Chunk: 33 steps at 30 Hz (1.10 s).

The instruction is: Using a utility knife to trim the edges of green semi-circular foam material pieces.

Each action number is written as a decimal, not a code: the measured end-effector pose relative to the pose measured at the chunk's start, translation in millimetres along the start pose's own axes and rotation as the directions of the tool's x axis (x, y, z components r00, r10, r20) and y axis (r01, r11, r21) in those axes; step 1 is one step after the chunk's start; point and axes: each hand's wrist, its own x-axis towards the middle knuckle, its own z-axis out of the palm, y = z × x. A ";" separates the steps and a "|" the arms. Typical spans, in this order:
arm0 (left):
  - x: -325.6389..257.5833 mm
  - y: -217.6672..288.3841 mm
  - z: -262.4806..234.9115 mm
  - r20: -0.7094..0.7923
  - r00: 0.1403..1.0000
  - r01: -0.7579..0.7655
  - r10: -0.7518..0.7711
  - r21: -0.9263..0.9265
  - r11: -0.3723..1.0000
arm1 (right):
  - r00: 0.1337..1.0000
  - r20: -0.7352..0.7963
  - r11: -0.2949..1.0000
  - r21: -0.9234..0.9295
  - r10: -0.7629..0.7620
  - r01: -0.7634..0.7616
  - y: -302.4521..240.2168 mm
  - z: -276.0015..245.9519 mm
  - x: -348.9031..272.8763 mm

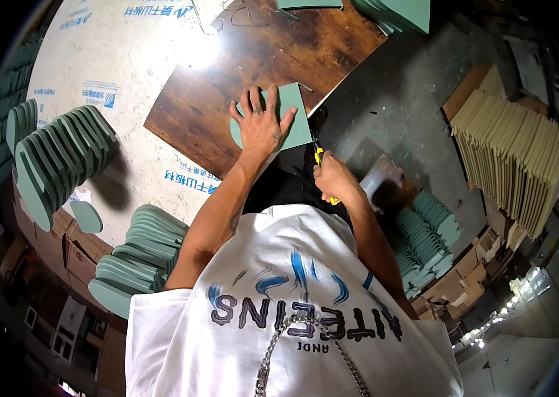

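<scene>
While the left hand lies flat with its fingers spread wide, it presses a green foam sheet down onto a dark wooden board. That sheet sits at the near right edge of the board, one corner pointing away from the person and a rounded edge showing to the left of the wrist. The board rests on a pale desk with blue print on its covering.

Just beside the sheet's lower right edge, the right hand is closed in a fist around a yellow-handled cutting tool, whose tip reaches the sheet's edge; whether it bites into the foam cannot be told. Both forearms come up from a white printed shirt with a metal chain hanging over it.

On the desk to the left, rows of green foam sole shapes stand on edge, leaning against one another, and another stack lies lower down near the left elbow. A single oval piece lies flat between them. More green sheets sit at the far edge of the board. Down on the grey floor to the right, further green soles are piled, and a leaning row of tan boards stands well apart from the hands.
</scene>
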 end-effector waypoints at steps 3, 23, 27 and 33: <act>0.6 -3.1 -0.8 -0.017 1.000 0.000 0.000 0.010 1.000 | 1.000 -0.005 0.999 0.033 -0.010 0.010 0.1 2.8 2.8; 21.6 5.7 -45.3 0.211 0.963 0.213 -0.170 -0.203 0.956 | 0.827 -0.541 0.248 0.789 -0.155 0.563 23.5 47.3 49.8; 28.0 -35.5 -88.4 0.797 0.600 0.694 0.074 -0.564 0.447 | 0.717 -0.665 0.220 0.682 -0.209 0.697 21.3 -10.2 5.2; 30.6 -16.3 -127.3 0.626 0.779 0.620 -0.021 -0.765 0.173 | 0.656 -0.748 0.172 0.637 -0.100 0.752 7.0 -12.7 37.5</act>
